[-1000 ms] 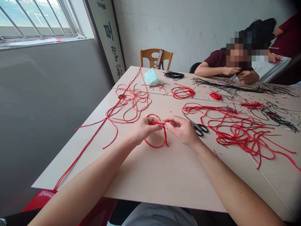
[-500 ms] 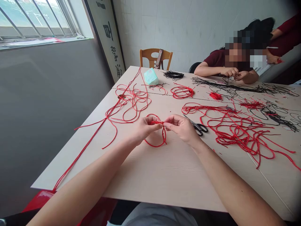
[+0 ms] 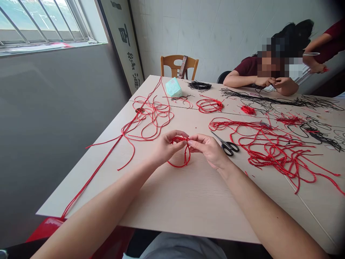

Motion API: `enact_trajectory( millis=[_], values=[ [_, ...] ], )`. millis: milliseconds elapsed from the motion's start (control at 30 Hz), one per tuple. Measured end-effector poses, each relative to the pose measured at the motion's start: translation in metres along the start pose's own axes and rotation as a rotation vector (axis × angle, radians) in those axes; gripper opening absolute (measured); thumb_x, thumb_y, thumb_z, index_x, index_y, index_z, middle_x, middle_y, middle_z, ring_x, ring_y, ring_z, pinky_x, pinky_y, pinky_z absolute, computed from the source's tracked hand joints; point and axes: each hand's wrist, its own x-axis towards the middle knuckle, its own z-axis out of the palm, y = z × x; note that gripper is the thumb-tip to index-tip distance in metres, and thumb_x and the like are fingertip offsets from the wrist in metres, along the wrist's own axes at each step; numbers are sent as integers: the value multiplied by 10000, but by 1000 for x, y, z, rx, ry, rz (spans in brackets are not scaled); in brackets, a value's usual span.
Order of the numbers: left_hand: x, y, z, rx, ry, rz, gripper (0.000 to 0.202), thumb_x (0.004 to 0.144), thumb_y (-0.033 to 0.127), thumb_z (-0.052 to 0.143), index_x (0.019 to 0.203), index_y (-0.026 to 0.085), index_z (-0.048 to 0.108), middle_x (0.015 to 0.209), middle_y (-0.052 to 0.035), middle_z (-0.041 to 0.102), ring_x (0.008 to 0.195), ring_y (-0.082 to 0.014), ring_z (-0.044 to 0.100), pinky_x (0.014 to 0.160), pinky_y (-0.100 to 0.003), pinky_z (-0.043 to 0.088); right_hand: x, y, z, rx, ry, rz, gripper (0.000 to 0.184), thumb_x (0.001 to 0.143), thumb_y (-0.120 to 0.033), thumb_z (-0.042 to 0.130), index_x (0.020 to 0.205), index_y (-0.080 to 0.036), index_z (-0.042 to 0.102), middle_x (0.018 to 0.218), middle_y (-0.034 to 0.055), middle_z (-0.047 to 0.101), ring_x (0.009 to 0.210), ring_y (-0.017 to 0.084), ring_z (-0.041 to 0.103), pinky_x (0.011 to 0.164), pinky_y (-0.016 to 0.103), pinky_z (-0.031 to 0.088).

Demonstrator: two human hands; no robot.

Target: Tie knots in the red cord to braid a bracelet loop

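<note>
A red twisted cord (image 3: 179, 165), knotted along its upper part, hangs in a loop between my hands over the table. My left hand (image 3: 170, 145) pinches the knotted stretch between thumb and fingers. Close against it, my right hand (image 3: 204, 145) grips the same cord at the right end of the knots, with thumb and forefinger together. Short cord ends dangle below the fingertips. Just right of my right hand lie black-handled scissors (image 3: 228, 145), their blades pointing up and left.
Loose red cords (image 3: 280, 154) are tangled on the right; thin red cords (image 3: 153, 118) spread on the left. Behind are a coiled red bundle (image 3: 209, 105), black cords (image 3: 199, 85) and a pale green packet (image 3: 173, 87). A co-worker (image 3: 245, 73) sits across, another person stands behind.
My fingers have shifted slightly on the knotted cord, and its lower loop has drawn in a little. Across the table, the co-worker's hands have moved.
</note>
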Motion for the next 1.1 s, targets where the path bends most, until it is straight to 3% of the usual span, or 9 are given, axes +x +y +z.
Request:
enact_trajectory(
  millis=[200, 667, 833, 1100],
  values=[
    [-1, 2, 0, 109, -1, 72, 217, 782, 320, 606, 931, 166, 638, 951, -64, 652, 800, -143, 591, 686, -248, 423, 0, -1, 1, -6, 18, -1, 212, 685, -345, 689, 807, -173, 663, 746, 1, 614, 666, 96, 547, 692, 263, 487],
    [-2, 6, -1, 198, 34, 33, 163, 769, 289, 590, 859, 170, 656, 860, -52, 664, 815, -156, 588, 744, -262, 448, -2, -2, 5, 0, 68, -5, 238, 663, -349, 697, 796, -159, 646, 741, 7, 630, 643, 101, 562, 700, 276, 492],
    [-2, 5, -2, 216, 33, 6, 188, 775, 323, 581, 857, 167, 645, 848, -51, 660, 794, -156, 585, 724, -264, 443, -3, -2, 5, -166, 91, -159, 193, 720, -327, 648, 816, -164, 608, 742, 19, 631, 684, 129, 580, 683, 273, 488],
    [-3, 6, -1, 338, 39, 39, 198, 773, 344, 576, 812, 161, 641, 822, -42, 652, 766, -151, 566, 702, -263, 419, -12, -11, 8, -721, 228, -520, 89, 793, -215, 544, 837, -205, 621, 819, 13, 665, 664, 128, 593, 683, 256, 470]
  ],
)
